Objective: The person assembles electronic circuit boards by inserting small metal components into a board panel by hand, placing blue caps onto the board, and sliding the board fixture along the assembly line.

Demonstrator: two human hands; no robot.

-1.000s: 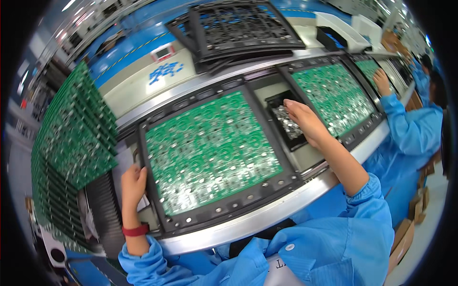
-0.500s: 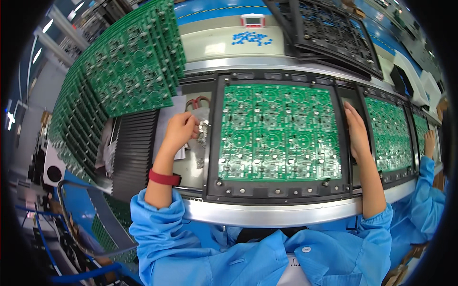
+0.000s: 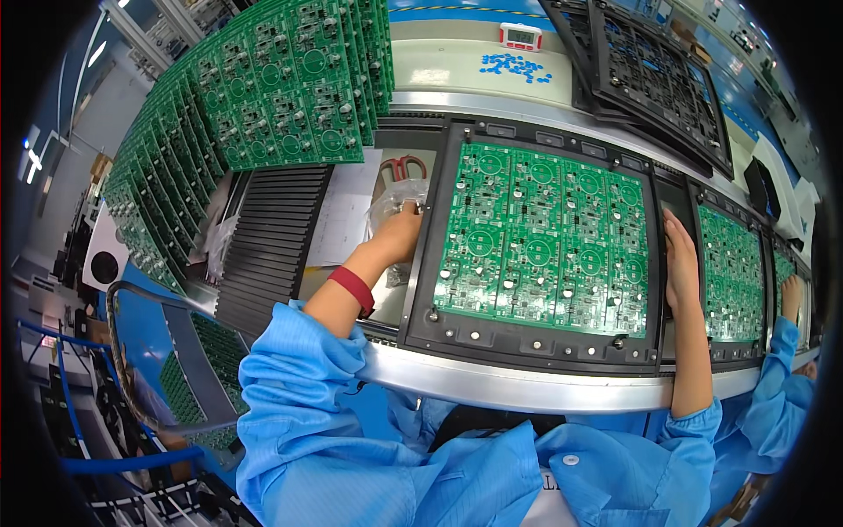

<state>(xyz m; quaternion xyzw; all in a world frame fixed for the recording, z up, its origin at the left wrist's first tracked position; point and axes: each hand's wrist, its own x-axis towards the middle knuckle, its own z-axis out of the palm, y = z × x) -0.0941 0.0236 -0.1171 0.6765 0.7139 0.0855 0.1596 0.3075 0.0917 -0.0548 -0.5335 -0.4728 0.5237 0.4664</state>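
Observation:
In front of me a green circuit board panel (image 3: 549, 250) lies in a black carrier frame (image 3: 536, 341) on the metal-edged line. My left hand (image 3: 399, 233) is at the carrier's left side, by a clear plastic bag (image 3: 384, 209) of small parts. Its fingers are bent together and partly hidden, so what they hold cannot be made out. Along the carrier's right edge rests my right hand (image 3: 681, 263), fingers stretched out flat with nothing in them. Red-handled scissors (image 3: 404, 167) lie just beyond the bag.
Upright green panels (image 3: 281, 88) stand in a black ribbed rack (image 3: 272, 237) at left. Blue small pieces (image 3: 518, 67) and a red-white timer (image 3: 521, 36) sit behind. Black carriers (image 3: 659, 88) are stacked at back right. Another carrier (image 3: 733, 351) and a co-worker's hand (image 3: 792, 297) are at right.
My left hand has moved right and forward to the bag at the carrier's edge. The view has shifted, so the carrier sits further right. My right hand stays by its right edge.

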